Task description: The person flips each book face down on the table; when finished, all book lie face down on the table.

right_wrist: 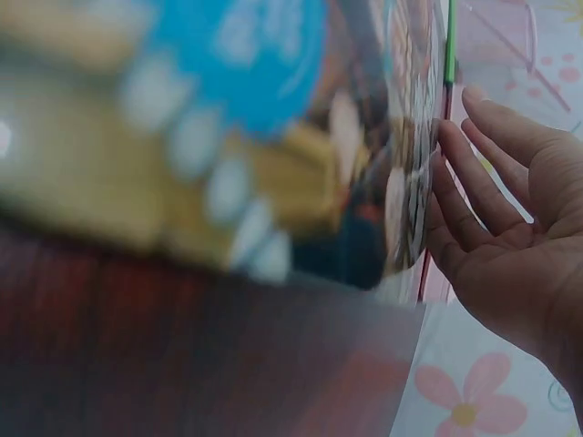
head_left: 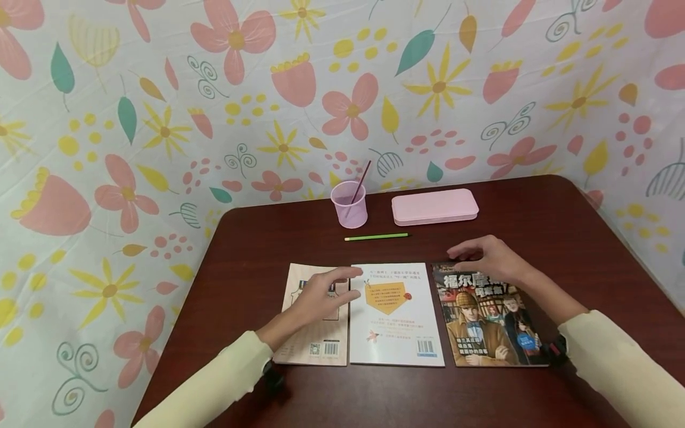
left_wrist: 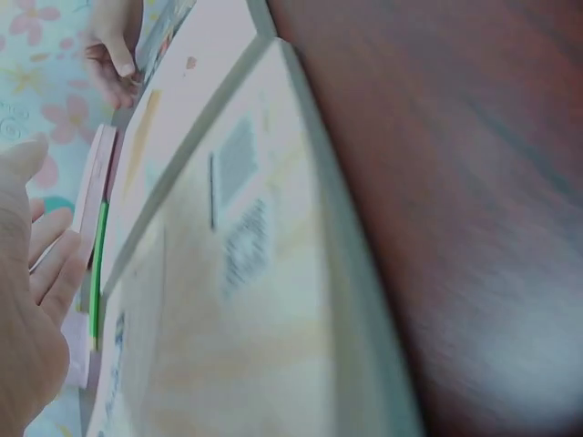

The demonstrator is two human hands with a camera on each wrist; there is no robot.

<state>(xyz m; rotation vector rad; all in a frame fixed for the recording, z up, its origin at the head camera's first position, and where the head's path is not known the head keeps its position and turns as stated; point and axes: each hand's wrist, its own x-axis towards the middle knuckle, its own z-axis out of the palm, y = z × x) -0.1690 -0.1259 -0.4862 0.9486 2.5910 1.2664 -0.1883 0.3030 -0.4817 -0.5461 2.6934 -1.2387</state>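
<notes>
Three books lie side by side on the dark table. My left hand (head_left: 320,291) is over the beige book (head_left: 316,339) on the left, fingers loosely bent and holding nothing, fingertips reaching toward the white book (head_left: 396,321) in the middle. That white book has an orange arrow-shaped panel and a barcode on its cover. On the right is a comic-style book (head_left: 481,327) with a detective figure on its glossy front. My right hand (head_left: 489,257) is at its top edge, fingers relaxed and empty. In the right wrist view those fingers (right_wrist: 483,196) overlap the book's edge.
Behind the books lies a green pencil (head_left: 377,236). Farther back stand a pink pen cup (head_left: 350,208) with a thin dark stick inside and a pink pencil case (head_left: 436,206). A flower-patterned cloth (head_left: 299,131) hangs along the table's (head_left: 257,238) back edge.
</notes>
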